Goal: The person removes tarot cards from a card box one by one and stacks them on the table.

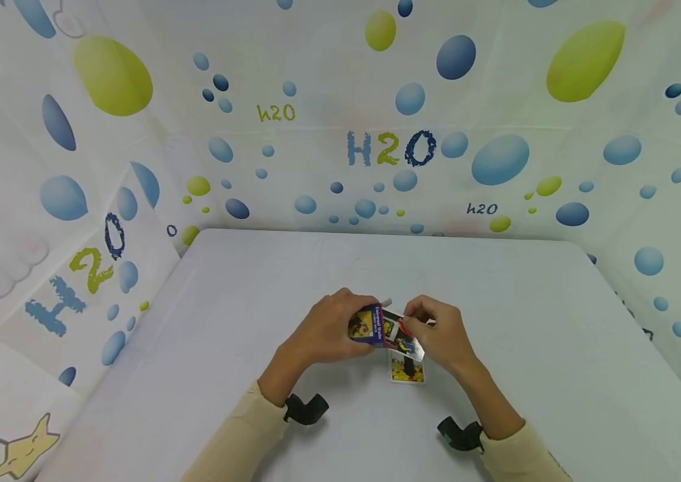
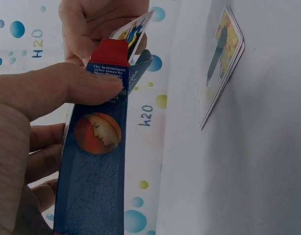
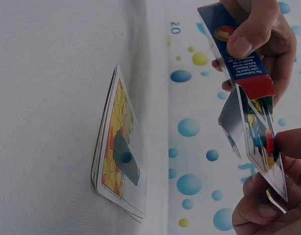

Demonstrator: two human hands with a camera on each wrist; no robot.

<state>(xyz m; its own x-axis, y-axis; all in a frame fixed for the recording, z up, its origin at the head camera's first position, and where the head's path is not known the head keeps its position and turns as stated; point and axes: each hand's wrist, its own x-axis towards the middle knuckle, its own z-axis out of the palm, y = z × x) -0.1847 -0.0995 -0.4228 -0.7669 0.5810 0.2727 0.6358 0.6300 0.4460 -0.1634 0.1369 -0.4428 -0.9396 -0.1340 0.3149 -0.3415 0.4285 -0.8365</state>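
My left hand (image 1: 325, 328) grips a dark blue tarot card box (image 1: 366, 325) above the table, its thumb across the printed side (image 2: 94, 171) in the left wrist view. The box's red-edged flap (image 3: 256, 87) stands at the open end, which points toward my right hand (image 1: 439, 331). A picture card (image 3: 261, 142) sticks partway out of that end. My right thumb and fingers pinch its outer part; the rest is hidden in the box. Just below both hands, a small stack of picture cards (image 1: 407, 369) lies on the table, its top card face up.
The white-covered table (image 1: 244, 281) spreads around the hands. Behind and beside it hang white sheets (image 1: 328, 80) printed with blue and green drops. A black wrist camera (image 1: 307, 408) sits at the left wrist, another black camera (image 1: 459, 434) at the right.
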